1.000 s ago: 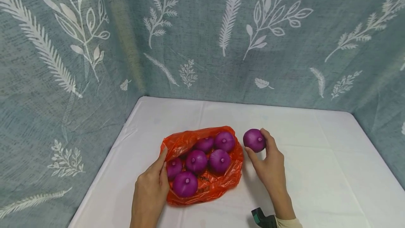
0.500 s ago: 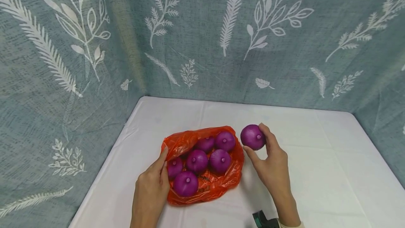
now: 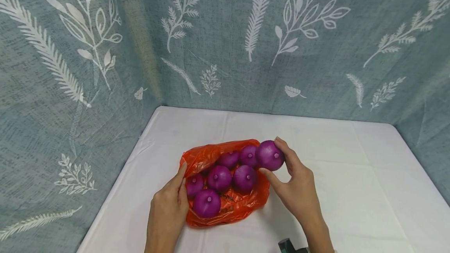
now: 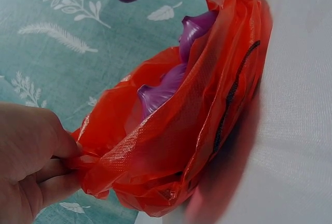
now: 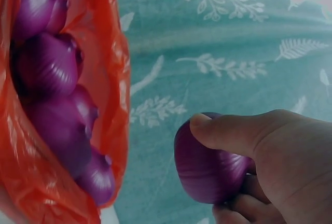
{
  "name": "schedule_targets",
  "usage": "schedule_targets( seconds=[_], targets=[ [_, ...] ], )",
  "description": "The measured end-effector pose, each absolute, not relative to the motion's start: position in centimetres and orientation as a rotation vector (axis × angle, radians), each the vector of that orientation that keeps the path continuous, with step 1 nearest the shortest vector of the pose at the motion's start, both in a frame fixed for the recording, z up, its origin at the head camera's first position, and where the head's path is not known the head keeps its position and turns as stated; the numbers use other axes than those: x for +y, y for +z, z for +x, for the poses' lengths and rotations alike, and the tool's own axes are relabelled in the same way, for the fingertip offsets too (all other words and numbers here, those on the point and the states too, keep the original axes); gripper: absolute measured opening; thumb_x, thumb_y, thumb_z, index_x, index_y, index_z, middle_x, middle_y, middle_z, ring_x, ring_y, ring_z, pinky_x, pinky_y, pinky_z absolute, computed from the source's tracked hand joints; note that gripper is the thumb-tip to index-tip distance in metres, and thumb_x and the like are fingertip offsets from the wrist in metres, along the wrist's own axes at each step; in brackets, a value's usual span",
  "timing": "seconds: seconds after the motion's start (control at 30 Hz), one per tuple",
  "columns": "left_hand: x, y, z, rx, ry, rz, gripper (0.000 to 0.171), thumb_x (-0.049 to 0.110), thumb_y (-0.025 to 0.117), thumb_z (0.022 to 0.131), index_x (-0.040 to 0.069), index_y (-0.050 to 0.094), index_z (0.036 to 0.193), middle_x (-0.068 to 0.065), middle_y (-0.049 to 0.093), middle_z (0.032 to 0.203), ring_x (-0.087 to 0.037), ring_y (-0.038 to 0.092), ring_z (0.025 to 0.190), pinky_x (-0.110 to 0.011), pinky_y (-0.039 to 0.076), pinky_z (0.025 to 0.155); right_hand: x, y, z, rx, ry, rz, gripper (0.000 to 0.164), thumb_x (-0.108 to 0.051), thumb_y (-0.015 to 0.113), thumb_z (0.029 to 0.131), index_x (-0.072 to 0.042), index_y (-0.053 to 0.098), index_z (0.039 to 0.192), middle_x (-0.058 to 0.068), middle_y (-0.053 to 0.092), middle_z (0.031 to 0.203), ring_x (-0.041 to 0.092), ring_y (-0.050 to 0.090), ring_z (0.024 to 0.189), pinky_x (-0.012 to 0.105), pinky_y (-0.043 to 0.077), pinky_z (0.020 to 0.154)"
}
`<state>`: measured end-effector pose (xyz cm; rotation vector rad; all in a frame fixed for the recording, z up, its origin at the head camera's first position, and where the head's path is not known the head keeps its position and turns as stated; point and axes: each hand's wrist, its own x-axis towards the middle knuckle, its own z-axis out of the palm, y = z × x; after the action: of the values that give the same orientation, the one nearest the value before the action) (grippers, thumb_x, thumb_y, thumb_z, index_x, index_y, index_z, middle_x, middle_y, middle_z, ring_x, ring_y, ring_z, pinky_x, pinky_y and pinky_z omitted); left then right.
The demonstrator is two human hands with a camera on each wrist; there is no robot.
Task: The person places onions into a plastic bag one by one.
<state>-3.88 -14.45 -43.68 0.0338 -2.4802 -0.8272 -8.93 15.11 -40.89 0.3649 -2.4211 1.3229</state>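
My right hand (image 3: 299, 184) grips a purple onion (image 3: 269, 155) between thumb and fingers, over the right rim of a red plastic bag (image 3: 228, 216). In the right wrist view that onion (image 5: 205, 164) is held in the air, apart from the bag. Several more purple onions lie inside the bag, among them one at the front (image 3: 206, 203) and one in the middle (image 3: 219, 178). At the bag's left edge my left hand (image 3: 168, 208) pinches the plastic. The left wrist view shows the thumb and fingers (image 4: 49, 175) on the gathered rim, with the bag's mouth spread.
The bag rests on a white-covered table (image 3: 351, 190). Behind and to the left hangs a teal curtain (image 3: 225, 50) with white leaf prints. A dark device (image 3: 290, 246) is at my right wrist, by the lower frame edge.
My right hand first rises slightly, then moves left, carrying the onion from beside the bag to above its right rim. The left hand stays on the bag's edge.
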Motion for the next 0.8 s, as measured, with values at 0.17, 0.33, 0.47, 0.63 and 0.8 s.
schedule_targets(
  seconds=[0.17,0.33,0.47,0.63,0.8],
  targets=[
    [-14.4,-43.6,-3.9,-2.480,-0.830,0.036,0.050,-0.006,0.071,0.096,0.002,0.064,0.145,-0.025,0.074,0.123,-0.038,0.077,0.104,-0.051,0.064,0.082,14.7,-40.3,-8.3,-2.423,1.364,0.396,0.080,-0.021,0.091,0.086,-0.031,0.052,0.155,-0.016,0.050,0.159,0.011,0.052,0.144,0.041,0.047,0.111],
    [-14.4,-43.5,-4.0,-2.481,-0.833,0.043,0.050,-0.006,0.071,0.096,0.002,0.064,0.145,-0.025,0.073,0.125,-0.038,0.076,0.107,-0.050,0.063,0.083,14.1,-39.7,-7.5,-2.443,1.370,0.436,0.081,-0.025,0.091,0.086,-0.037,0.050,0.155,-0.019,0.049,0.159,0.010,0.050,0.145,0.044,0.049,0.109],
    [-14.3,-43.5,-4.0,-2.481,-0.829,0.041,0.051,-0.006,0.071,0.095,0.002,0.064,0.145,-0.025,0.073,0.124,-0.038,0.076,0.105,-0.050,0.063,0.082,13.6,-39.5,-7.2,-2.437,1.380,0.516,0.083,-0.020,0.091,0.086,-0.035,0.050,0.156,-0.018,0.049,0.159,0.010,0.048,0.147,0.043,0.049,0.110],
    [-14.3,-43.5,-4.0,-2.482,-0.823,0.044,0.051,-0.006,0.071,0.095,0.001,0.064,0.145,-0.025,0.074,0.123,-0.039,0.077,0.103,-0.050,0.064,0.081,12.8,-39.8,-6.8,-2.449,1.427,0.613,0.084,-0.016,0.091,0.086,-0.033,0.049,0.156,-0.013,0.051,0.160,0.010,0.051,0.145,0.040,0.050,0.110],
    [-14.3,-43.4,-4.0,-2.485,-0.831,0.054,0.050,-0.006,0.071,0.095,0.001,0.064,0.144,-0.025,0.073,0.125,-0.039,0.076,0.105,-0.050,0.063,0.082,12.2,-40.3,-6.5,-2.528,1.418,0.619,0.089,-0.022,0.091,0.086,-0.043,0.043,0.158,-0.018,0.049,0.159,0.013,0.054,0.143,0.041,0.053,0.109]
  ],
)
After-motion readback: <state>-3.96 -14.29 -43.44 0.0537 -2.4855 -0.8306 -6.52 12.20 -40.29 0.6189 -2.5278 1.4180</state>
